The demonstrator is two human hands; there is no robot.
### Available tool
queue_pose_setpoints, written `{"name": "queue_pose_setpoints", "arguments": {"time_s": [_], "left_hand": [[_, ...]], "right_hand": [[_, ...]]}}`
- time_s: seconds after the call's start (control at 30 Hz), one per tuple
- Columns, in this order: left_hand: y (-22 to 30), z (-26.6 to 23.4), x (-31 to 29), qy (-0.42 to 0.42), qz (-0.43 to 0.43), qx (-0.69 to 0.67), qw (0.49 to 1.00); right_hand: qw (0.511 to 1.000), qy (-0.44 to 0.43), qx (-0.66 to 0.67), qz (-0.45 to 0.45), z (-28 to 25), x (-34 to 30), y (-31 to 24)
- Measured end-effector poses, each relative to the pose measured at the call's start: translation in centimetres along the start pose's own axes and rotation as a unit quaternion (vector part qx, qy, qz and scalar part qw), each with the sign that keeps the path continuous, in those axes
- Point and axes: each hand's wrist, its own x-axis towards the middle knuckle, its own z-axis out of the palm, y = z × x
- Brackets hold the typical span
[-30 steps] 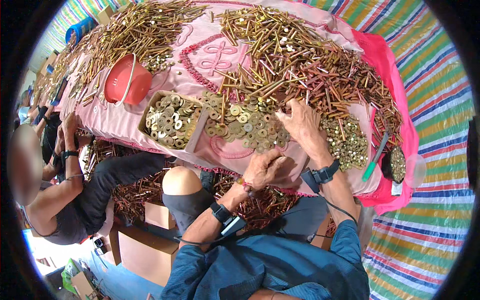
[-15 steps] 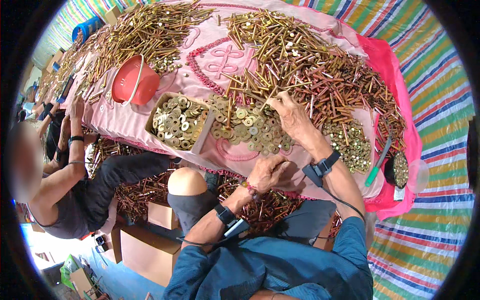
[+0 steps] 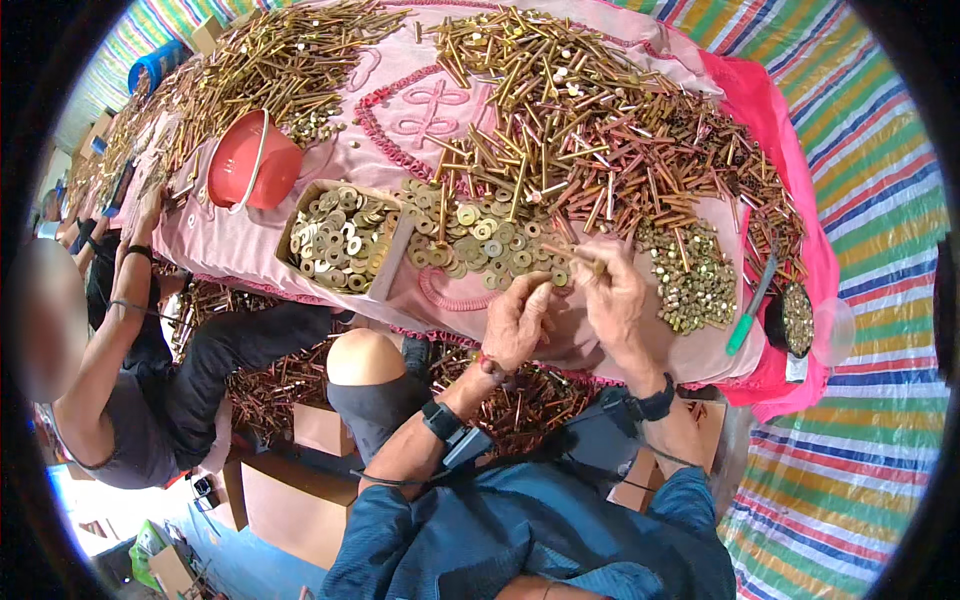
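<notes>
My right hand [image 3: 613, 300] is closed on a thin brass-coloured metal rod [image 3: 577, 255], its fingers and thumb pinching it above the near side of the table. Just to its left, my left hand [image 3: 514, 325] is closed with fingertips pressed together; whatever lies in them is too small or hidden to make out. Beyond both hands spreads a pile of loose flat washers [image 3: 492, 240]. Small nuts [image 3: 685, 285] lie heaped right of my right hand. A large heap of similar rods [image 3: 610, 150] covers the far side.
A box of washers [image 3: 345, 238] and a red bucket [image 3: 252, 165] stand to the left on the pink cloth [image 3: 400, 125]. On the right lies a green-handled tool [image 3: 741, 332] beside a dark container of small parts [image 3: 797, 318]. A co-worker [image 3: 115, 400] sits at left; cardboard boxes [image 3: 300, 505] are below.
My right hand has drawn back from the rod heap toward me with a rod in its fingers. My left hand has moved slightly forward, and the two hands are now close together.
</notes>
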Motion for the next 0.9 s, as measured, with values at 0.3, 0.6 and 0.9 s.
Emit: {"name": "queue_pose_setpoints", "arguments": {"time_s": [0.3, 0.6, 0.9], "left_hand": [[0.6, -2.1, 1.2, -0.001, -0.125, -0.230, 0.965], [0.2, -1.9, 0.0, -0.015, -0.004, -0.089, 0.996], [-0.3, -0.5, 0.4, -0.050, 0.012, -0.015, 0.999]], "right_hand": [[0.981, -0.169, -0.049, -0.080, 0.1, -1.6, -2.8], [0.958, -0.159, -0.214, 0.103, -1.7, 3.6, 2.1], [0.959, -0.186, -0.216, 0.012, -2.1, 3.5, 3.6]]}}
